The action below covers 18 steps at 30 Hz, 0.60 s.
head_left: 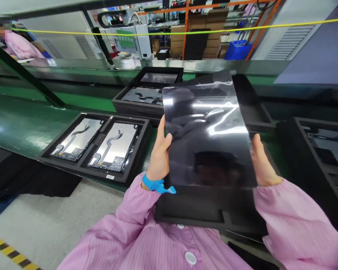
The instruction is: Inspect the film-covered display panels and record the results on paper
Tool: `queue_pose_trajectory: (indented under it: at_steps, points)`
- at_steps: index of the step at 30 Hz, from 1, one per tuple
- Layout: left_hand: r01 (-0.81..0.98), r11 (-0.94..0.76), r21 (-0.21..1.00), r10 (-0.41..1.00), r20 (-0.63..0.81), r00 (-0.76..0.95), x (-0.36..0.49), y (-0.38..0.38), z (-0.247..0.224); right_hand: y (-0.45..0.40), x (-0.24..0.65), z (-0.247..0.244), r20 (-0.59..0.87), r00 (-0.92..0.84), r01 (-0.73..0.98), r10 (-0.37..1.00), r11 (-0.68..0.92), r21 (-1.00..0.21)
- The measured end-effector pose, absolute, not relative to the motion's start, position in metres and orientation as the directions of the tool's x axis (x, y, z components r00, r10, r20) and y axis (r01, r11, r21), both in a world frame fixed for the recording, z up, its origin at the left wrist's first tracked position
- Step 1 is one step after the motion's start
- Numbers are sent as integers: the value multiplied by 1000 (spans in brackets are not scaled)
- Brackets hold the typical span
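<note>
Gripping a glossy dark panel [208, 135] with left hand [159, 155] and right hand [264, 165], set apart and closed on opposite side edges; too hidden behind the panel to tell exact placement of most fingers. Holding it tilted, above a black tray [193, 208] near the body. Best to press evenly from both sides, just firmly enough against slipping, without twisting or bowing; best also to touch only the edges, so as not to smudge the shiny face. Wearing a blue wrist strap [156, 184] on the left; wise to hold its loose end away from the panel. To the left, on the green surface [19, 123], see a foam tray [81, 170] with two units and ribbon cables; mind its rim. Farther off, see stacked trays [141, 108], and to the right, another deep tray [294, 150]; allow corners room around both.
</note>
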<state>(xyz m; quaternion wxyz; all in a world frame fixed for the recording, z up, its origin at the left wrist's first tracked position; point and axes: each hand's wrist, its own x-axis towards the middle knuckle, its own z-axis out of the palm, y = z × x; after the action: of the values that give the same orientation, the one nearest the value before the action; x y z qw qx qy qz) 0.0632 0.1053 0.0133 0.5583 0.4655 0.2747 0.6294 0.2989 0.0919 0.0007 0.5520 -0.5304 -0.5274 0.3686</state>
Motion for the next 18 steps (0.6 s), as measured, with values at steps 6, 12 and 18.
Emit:
queue_pose_trajectory:
  at_steps: [6, 12, 18]
  points:
    - [-105, -31, 994, 984, 49, 172, 54, 70, -44, 83, 268, -33, -370, -82, -255, 925, -379, -890]
    - [216, -6, 976, 1000, -1, 29, -12, 47, -75, 71, 242, -96, -486, -56, -315, 872, -477, -820]
    - [436, 4, 900, 979, -93, 182, -30, 28, -82, 69, 220, -109, -460, 86, -262, 884, -425, -866]
